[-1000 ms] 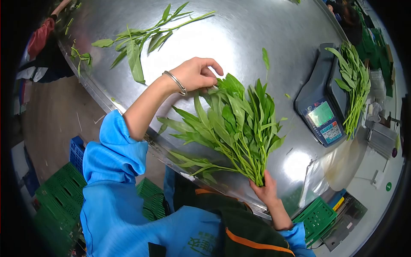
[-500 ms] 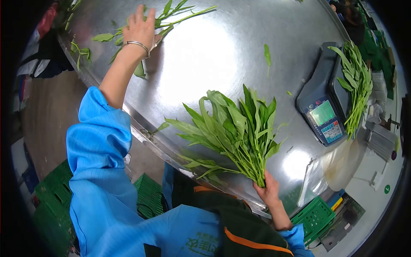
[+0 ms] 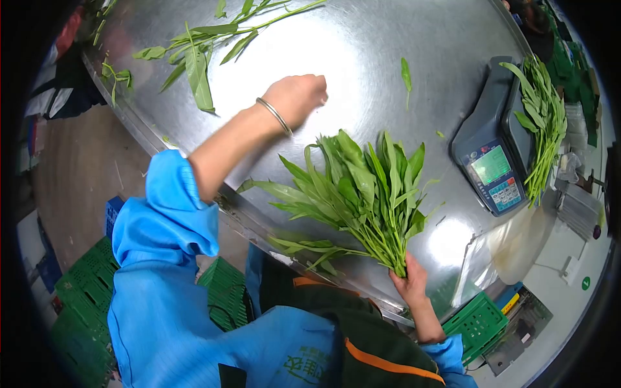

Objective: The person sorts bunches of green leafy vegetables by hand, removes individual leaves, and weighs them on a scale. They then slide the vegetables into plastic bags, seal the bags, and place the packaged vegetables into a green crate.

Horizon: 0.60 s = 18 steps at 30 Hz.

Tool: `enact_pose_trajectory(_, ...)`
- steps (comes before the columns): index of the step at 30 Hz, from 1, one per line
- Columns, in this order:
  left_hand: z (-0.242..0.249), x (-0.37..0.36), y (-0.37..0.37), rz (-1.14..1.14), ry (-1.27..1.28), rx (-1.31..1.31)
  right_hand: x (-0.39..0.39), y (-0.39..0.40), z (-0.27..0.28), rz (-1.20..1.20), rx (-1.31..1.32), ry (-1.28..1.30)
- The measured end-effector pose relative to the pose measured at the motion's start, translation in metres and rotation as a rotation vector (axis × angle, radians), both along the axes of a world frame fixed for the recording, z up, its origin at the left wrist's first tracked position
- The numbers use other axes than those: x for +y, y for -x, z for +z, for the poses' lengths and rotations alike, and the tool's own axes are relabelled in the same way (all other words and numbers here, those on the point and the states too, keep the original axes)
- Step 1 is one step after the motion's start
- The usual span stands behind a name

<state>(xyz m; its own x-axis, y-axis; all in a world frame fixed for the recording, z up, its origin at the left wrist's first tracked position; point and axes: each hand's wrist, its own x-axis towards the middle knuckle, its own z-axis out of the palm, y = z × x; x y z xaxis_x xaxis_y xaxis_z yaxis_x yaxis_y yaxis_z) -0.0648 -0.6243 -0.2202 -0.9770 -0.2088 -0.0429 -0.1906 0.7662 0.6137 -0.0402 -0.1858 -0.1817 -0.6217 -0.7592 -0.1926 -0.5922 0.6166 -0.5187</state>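
Now, right hand (image 3: 412, 282) firmly on the greens (image 3: 365, 191)!
Its fingers clasp the stems (image 3: 388, 249) near the table's (image 3: 446, 84) front edge, leaves (image 3: 352, 165) fanning over it; the left hand (image 3: 299, 100) hangs beyond the tips, fingers curled in, anything inside hidden, between the greens and some loose stalks (image 3: 200, 77), while over right the scale (image 3: 475, 145) bears another bunch (image 3: 543, 129).

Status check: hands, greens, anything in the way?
Right hand gripping leafy bunch by stem ends. Left hand over table, grip unclear. No obstruction seen between left hand and leafy bunch.
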Motion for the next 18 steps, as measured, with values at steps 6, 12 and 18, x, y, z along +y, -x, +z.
enact_pose_trajectory(6, 0.028, -0.085, -0.026, 0.484, 1.003, 0.209, 0.011, -0.004, -0.005, -0.002, 0.011, -0.01)
enact_pose_trajectory(12, 0.005, -0.057, -0.042, 0.143, 0.478, 0.291, 0.009, -0.003, -0.007, -0.014, 0.004, -0.01)
enact_pose_trajectory(18, -0.014, 0.039, -0.019, -0.235, 0.006, 0.237, 0.013, -0.003, -0.009, 0.005, 0.024, -0.01)
